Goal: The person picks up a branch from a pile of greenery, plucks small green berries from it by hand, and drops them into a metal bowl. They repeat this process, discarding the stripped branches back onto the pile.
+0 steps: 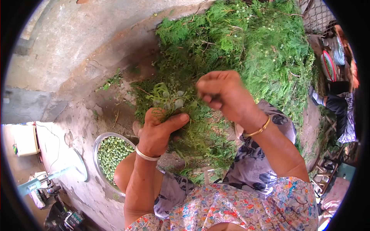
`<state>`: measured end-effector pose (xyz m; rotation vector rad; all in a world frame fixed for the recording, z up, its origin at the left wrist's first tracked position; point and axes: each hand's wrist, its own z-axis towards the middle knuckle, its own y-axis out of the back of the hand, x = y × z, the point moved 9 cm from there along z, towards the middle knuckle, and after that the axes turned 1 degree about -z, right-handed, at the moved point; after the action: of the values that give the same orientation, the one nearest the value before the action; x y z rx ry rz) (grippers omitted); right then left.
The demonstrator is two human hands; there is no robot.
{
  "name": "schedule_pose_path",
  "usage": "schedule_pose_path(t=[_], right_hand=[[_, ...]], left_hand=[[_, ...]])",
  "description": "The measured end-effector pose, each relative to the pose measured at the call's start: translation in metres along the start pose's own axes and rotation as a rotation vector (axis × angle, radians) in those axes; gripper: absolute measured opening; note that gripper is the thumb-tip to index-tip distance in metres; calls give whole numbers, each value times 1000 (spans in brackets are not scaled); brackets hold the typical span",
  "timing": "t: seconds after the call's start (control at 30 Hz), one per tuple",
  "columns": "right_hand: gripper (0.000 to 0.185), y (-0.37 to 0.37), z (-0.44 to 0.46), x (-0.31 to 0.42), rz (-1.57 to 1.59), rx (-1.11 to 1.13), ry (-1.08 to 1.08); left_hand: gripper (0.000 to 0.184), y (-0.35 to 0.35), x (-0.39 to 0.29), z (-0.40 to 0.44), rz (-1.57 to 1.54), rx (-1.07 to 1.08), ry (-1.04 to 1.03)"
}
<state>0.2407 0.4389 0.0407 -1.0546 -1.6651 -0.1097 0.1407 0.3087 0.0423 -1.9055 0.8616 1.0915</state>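
My left hand (156,129) is closed around a green conifer sprig (161,92). Pale blue-green cones (174,103) cluster on it above my thumb. To its right, slightly higher and apart from the sprig, my right hand (225,94) is raised with fingers curled in, somewhat blurred. Whatever those fingers may hold is hidden. A metal basin (96,159) full of small green cones (113,156) stands on the ground to the left of my left wrist.
A large heap of cut conifer branches (246,42) covers the ground ahead and right. At left lies a pale blue fan-like object (79,165) with a round end. Another person's leg (337,111) shows at far right, near wire mesh (320,17).
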Motion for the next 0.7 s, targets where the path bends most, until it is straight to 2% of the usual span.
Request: schedule_pose_path(t=[0.03, 0.17, 0.27, 0.43, 0.5, 0.53, 0.57, 0.63, 0.7], right_hand=[[10, 11, 2, 6, 83, -54, 24], [16, 17, -4, 30, 135, -38, 103], [21, -3, -9, 17, 33, 133, 13], [23, -20, -12, 12, -76, 143, -28], [28, -26, -17, 19, -495, 100, 46], [36, -27, -14, 14, -458, 110, 45], [36, -25, -12, 11, -456, 107, 44], [37, -36, -11, 16, -719, 212, 239], [37, -38, -10, 12, -752, 218, 284]], left_hand=[[18, 2, 0, -1, 13, -1, -1], [17, 8, -2, -4, -30, -49, 24], [17, 8, 5, -2, 4, -10, 31], [16, -3, 2, -4, 226, 61, 72], [15, -6, 2, -1, 233, 69, 39], [14, -7, 1, 0, 241, 76, 7], [14, -8, 0, 0, 241, 78, 8], [14, -10, 2, -1, 287, 117, 61], [13, -11, 5, 0, 307, 136, 48]])
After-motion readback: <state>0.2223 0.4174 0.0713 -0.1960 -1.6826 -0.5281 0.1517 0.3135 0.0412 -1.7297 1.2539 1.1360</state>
